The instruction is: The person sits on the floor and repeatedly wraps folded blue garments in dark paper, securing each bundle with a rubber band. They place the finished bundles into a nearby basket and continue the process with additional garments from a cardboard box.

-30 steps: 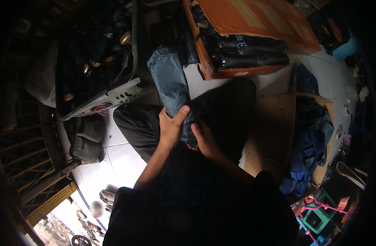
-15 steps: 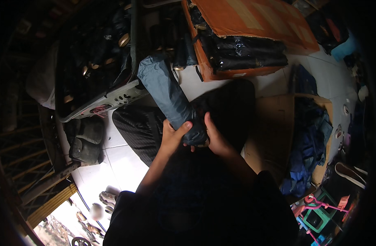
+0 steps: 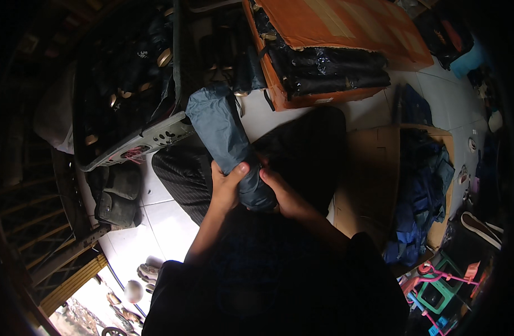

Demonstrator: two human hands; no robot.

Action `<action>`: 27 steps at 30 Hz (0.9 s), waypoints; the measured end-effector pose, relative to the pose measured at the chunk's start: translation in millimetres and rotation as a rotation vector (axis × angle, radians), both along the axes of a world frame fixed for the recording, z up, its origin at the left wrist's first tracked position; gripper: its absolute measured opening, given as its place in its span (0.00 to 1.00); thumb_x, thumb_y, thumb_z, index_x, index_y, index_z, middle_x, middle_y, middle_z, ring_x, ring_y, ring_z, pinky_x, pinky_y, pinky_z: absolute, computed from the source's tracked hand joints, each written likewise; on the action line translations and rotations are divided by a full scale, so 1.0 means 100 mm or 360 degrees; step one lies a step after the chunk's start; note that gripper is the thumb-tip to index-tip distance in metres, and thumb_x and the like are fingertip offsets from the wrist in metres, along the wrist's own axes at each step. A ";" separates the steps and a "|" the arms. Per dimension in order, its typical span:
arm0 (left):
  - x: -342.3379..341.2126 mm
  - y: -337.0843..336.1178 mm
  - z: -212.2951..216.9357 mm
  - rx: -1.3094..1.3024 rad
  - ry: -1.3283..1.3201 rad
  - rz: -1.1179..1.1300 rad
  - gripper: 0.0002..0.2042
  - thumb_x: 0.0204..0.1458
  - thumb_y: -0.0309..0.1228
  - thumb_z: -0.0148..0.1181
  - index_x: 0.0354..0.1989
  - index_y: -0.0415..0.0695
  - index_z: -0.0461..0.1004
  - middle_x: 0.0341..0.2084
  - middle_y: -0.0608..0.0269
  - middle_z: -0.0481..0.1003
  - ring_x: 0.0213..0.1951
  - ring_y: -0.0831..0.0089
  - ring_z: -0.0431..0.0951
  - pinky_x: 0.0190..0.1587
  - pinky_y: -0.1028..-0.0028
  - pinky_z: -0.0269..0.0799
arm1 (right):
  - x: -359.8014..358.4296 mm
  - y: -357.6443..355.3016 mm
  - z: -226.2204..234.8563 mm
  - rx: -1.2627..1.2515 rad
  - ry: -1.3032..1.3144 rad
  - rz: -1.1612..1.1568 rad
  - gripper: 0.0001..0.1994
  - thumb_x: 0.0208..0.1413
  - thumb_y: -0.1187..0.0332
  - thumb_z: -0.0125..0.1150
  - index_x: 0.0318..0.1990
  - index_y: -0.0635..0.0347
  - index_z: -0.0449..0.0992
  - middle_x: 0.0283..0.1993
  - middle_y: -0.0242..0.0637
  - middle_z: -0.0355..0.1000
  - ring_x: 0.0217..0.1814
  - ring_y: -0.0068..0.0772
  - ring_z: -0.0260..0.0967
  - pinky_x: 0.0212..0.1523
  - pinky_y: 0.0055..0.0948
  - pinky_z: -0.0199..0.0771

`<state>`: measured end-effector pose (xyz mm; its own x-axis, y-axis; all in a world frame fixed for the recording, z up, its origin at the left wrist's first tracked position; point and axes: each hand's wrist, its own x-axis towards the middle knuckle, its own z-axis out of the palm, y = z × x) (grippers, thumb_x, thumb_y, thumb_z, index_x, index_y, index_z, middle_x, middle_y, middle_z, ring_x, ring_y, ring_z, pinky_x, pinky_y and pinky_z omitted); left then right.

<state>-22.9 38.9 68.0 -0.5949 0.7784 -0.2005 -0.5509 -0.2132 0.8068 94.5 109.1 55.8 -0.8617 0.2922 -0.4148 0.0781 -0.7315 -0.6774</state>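
Observation:
Between my hands is a long, stuffed grey-blue fabric sleeve (image 3: 219, 126), roughly a cylinder, held over my lap and leaning up to the left. My left hand (image 3: 226, 183) wraps the left side of its lower part, thumb lying on top. On the opposite side, my right hand (image 3: 280, 189) grips near the lower end, thumb pressed against the fabric. The far end looks creased and softly rounded. What fills the sleeve is hidden, and so are most of my fingers underneath.
A grey plastic crate (image 3: 156, 134) with dark, gold-tipped items stands at far left. Ahead is an orange carton (image 3: 324, 101) of black wrapped bundles. To the right, a brown carton (image 3: 369, 185) holds blue fabric (image 3: 419, 207). Dark shoes (image 3: 119, 196) lie left; a green stool (image 3: 442, 288) is lower right.
The sleeve has come a little closer to me and slightly left, standing more upright. My right hand has shifted left, its thumb now leaning onto the fabric.

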 end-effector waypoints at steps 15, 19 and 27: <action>-0.05 -0.13 -0.20 0.0020 0.0044 -0.0277 0.31 0.45 0.46 0.64 0.50 0.34 0.63 0.33 0.48 0.74 0.40 0.58 0.76 0.45 0.65 0.72 | -0.01 -0.05 0.06 -0.0001 -0.0042 0.0015 0.31 0.61 0.61 0.47 0.69 0.61 0.47 0.67 0.44 0.51 0.70 0.35 0.47 0.67 0.33 0.48; 0.06 -0.12 -0.10 0.0020 -0.0021 -0.0141 0.28 0.42 0.38 0.69 0.46 0.32 0.65 0.34 0.47 0.76 0.38 0.60 0.78 0.44 0.66 0.73 | -0.05 -0.09 0.11 0.0239 -0.0073 -0.0080 0.28 0.62 0.61 0.44 0.68 0.61 0.50 0.66 0.45 0.52 0.69 0.35 0.49 0.66 0.32 0.48; -0.07 -0.08 -0.06 0.0162 -0.0072 -0.0205 0.32 0.43 0.45 0.67 0.47 0.29 0.66 0.33 0.45 0.76 0.37 0.59 0.78 0.50 0.64 0.70 | -0.03 -0.07 0.18 0.0003 0.0014 -0.0060 0.29 0.61 0.60 0.47 0.67 0.62 0.52 0.64 0.44 0.56 0.67 0.33 0.52 0.65 0.31 0.50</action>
<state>-30.3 31.1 62.4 -0.4810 0.8653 -0.1413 -0.6144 -0.2177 0.7584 91.6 102.3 73.5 -0.8536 0.3251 -0.4070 0.0447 -0.7327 -0.6790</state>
